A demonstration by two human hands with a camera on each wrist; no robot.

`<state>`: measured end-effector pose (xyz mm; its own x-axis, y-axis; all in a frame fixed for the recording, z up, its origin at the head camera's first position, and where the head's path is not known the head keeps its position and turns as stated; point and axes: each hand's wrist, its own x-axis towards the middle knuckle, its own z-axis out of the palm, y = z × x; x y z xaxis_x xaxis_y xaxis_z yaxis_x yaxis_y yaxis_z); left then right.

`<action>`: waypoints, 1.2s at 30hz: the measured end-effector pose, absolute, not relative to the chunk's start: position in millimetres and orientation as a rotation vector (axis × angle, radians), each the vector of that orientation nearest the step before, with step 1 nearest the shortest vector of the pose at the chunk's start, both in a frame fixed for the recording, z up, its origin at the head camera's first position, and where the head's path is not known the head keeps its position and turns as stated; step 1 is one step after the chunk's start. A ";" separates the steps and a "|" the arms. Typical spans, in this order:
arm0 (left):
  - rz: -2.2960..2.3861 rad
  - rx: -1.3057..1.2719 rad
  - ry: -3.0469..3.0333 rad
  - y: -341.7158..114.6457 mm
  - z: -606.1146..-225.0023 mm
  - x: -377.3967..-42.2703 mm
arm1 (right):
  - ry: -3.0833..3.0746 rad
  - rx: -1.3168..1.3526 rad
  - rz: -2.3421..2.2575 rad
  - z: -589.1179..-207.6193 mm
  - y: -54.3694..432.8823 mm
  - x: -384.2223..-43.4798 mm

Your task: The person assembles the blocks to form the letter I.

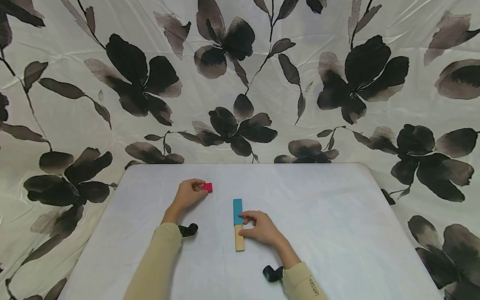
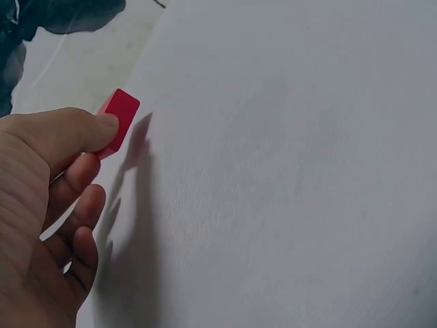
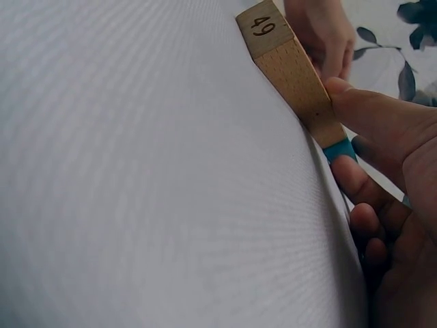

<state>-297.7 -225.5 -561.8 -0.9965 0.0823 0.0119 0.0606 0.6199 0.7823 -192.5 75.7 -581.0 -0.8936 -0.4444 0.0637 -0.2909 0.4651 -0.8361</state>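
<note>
My left hand (image 1: 187, 193) pinches a small red block (image 1: 208, 187) between thumb and fingers, toward the far side of the table. In the left wrist view the red block (image 2: 121, 119) casts a shadow on the white surface. A blue block (image 1: 238, 210) and a plain wooden block (image 1: 239, 239) lie end to end in one line. My right hand (image 1: 264, 229) is at their right side, index fingertip touching the blue block and thumb touching the wooden one. In the right wrist view the wooden block (image 3: 297, 82) bears the number 49 on its end.
The white table (image 1: 330, 208) has a far edge against a hanging floral cloth (image 1: 240, 83). Black wrist cameras (image 1: 189, 230) stick out from both sleeves, close to the table surface.
</note>
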 end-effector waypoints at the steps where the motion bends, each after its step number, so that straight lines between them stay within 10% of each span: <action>1: 1.349 0.135 2.805 -223.5 -562.1 -297.9 | 2.547 -0.647 -1.403 -581.0 75.7 -192.5; 36: 1.342 0.206 2.734 -158.1 -561.6 -308.4 | 2.548 -0.621 -1.392 -578.3 74.7 -191.7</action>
